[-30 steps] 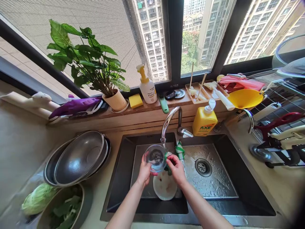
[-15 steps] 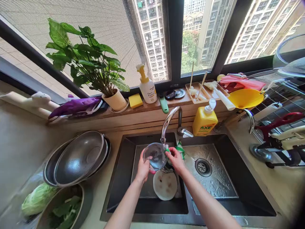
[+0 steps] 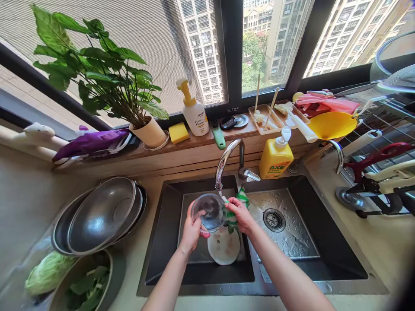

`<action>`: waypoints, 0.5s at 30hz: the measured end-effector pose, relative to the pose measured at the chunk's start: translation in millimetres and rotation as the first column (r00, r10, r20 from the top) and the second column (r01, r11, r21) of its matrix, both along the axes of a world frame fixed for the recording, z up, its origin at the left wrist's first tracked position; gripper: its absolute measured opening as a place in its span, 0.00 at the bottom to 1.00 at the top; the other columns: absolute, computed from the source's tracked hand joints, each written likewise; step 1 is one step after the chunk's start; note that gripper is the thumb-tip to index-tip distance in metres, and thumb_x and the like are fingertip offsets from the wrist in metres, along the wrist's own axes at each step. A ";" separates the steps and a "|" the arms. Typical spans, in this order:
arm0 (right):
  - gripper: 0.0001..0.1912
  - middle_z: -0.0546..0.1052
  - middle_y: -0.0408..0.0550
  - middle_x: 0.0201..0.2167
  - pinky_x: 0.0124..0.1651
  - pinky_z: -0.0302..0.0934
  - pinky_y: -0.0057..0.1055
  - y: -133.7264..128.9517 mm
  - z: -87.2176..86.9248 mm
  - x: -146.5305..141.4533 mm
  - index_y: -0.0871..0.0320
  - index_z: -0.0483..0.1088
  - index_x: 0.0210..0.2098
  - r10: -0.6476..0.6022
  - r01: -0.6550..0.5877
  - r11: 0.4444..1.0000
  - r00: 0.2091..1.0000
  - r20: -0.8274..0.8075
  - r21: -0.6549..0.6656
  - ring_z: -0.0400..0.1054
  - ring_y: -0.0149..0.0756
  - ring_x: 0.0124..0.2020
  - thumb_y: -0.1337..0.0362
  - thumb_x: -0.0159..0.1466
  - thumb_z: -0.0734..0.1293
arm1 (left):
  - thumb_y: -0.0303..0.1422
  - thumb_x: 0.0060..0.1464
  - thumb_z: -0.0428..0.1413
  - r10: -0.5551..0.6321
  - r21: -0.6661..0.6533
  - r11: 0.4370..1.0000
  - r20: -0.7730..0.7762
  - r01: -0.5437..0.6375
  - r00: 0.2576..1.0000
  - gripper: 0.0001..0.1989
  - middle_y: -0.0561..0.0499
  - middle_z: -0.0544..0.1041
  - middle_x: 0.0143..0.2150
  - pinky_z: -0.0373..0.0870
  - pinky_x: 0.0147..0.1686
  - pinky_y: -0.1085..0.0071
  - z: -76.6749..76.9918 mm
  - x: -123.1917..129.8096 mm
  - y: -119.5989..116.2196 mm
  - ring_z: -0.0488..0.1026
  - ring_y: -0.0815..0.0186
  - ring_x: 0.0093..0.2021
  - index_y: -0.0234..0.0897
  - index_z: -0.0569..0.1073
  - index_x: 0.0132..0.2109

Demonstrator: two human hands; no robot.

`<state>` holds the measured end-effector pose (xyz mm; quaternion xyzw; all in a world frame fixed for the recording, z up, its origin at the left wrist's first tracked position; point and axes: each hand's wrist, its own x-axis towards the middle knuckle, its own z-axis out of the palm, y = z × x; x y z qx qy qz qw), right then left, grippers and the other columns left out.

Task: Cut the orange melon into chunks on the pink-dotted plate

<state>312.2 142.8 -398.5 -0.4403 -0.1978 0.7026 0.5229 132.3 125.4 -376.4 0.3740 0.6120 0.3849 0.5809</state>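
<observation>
My left hand grips a clear round bowl by its left side, thumb over the near wall. The bowl is tilted towards me just below the spout of the chrome faucet. At the bowl's right rim, my right hand is closed on a green-and-white striped cloth. Part of that cloth hangs below the fingers. Beneath both hands, a whitish plate with a few dark spots lies in the left basin of the sink.
A yellow AXE bottle stands behind the sink. Stacked metal bowls and a pot of green leaves sit on the left counter. Along the sill are a potted plant, a sponge and a pump bottle.
The cloth has shifted and now hangs lower beneath my right hand, beside the bowl. My left hand keeps its hold on the bowl. The whole view has moved slightly.
</observation>
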 end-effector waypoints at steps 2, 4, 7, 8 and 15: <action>0.15 0.63 0.36 0.21 0.27 0.47 0.24 1.7 2.1 1.6 0.57 0.63 0.23 -0.002 0.001 1.000 1.000 0.029 0.021 0.53 0.25 0.23 0.58 0.44 0.72 | 0.32 0.50 0.51 -0.017 0.019 1.000 -0.007 0.017 1.000 0.33 0.43 0.71 0.48 0.67 0.11 0.75 -1.3 -0.7 -4.6 0.67 0.74 0.13 0.47 0.49 0.63; 0.15 0.63 0.36 0.21 0.27 0.46 0.24 3.2 5.0 3.4 0.57 0.63 0.23 0.006 -0.008 0.999 0.999 0.053 0.042 0.53 0.25 0.23 0.58 0.44 0.72 | 0.31 0.51 0.50 -0.025 0.041 0.999 -0.016 0.025 1.000 0.33 0.42 0.71 0.49 0.67 0.11 0.74 0.9 0.3 -7.9 0.67 0.74 0.13 0.47 0.48 0.63; 0.14 0.63 0.36 0.21 0.27 0.46 0.24 3.3 9.2 6.2 0.56 0.63 0.24 0.016 -0.020 0.998 0.998 0.060 0.060 0.53 0.25 0.24 0.59 0.45 0.72 | 0.31 0.51 0.50 -0.012 0.061 0.998 -0.046 0.015 0.999 0.33 0.42 0.70 0.51 0.68 0.11 0.74 8.5 3.6 -9.6 0.67 0.75 0.13 0.49 0.48 0.63; 0.14 0.64 0.36 0.22 0.27 0.47 0.25 2.8 10.0 6.8 0.56 0.63 0.25 0.016 -0.021 0.997 0.998 0.062 0.070 0.54 0.25 0.24 0.59 0.46 0.71 | 0.30 0.51 0.49 -0.001 0.063 0.998 -0.048 0.004 0.999 0.33 0.43 0.70 0.51 0.68 0.11 0.75 10.9 4.9 -9.6 0.67 0.76 0.13 0.49 0.48 0.63; 0.11 0.64 0.36 0.23 0.28 0.48 0.24 -2.9 12.9 3.7 0.56 0.63 0.26 -0.001 -0.006 0.995 0.997 0.073 0.096 0.54 0.26 0.25 0.64 0.45 0.69 | 0.28 0.48 0.51 0.086 -0.051 0.995 0.026 -0.085 0.996 0.34 0.46 0.71 0.46 0.67 0.11 0.74 11.7 14.6 -12.7 0.65 0.75 0.12 0.48 0.51 0.61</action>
